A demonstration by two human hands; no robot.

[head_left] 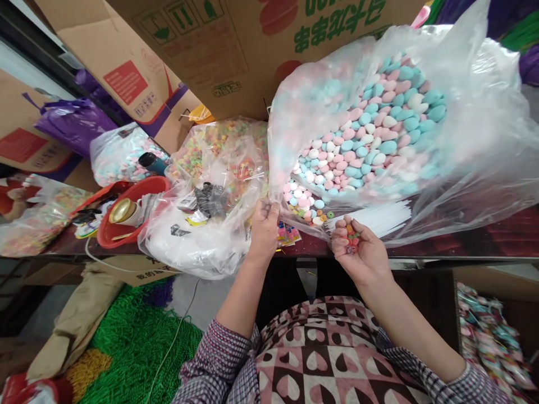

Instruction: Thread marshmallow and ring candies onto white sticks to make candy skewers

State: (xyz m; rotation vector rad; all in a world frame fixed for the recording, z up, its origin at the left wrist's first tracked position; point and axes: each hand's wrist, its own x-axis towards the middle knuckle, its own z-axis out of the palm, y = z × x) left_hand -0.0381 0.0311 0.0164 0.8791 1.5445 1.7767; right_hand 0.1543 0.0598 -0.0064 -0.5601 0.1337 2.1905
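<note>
My right hand [362, 249] is curled around a cluster of small ring-shaped candies [352, 238], red, orange and green. Close behind it lies a bundle of thin white sticks [383, 220]. My left hand [265, 229] has its fingers pressed together by the edge of the large clear plastic bag [475, 163]; what they grip, if anything, is hidden. Pink, blue and white egg-shaped sweets [357, 143] fill that bag and spill at its mouth, with a few loose ring candies [316, 216] among them. Small colourful packets [288, 233] lie beside my left hand.
Left of my hands stands a clear bag of mixed small candies [223, 146], with a crumpled plastic bag [202, 247] before it. Farther left is a red basin [110, 227] holding a cup. Cardboard boxes [252, 62] rise behind. Green stringy material [143, 331] covers the floor.
</note>
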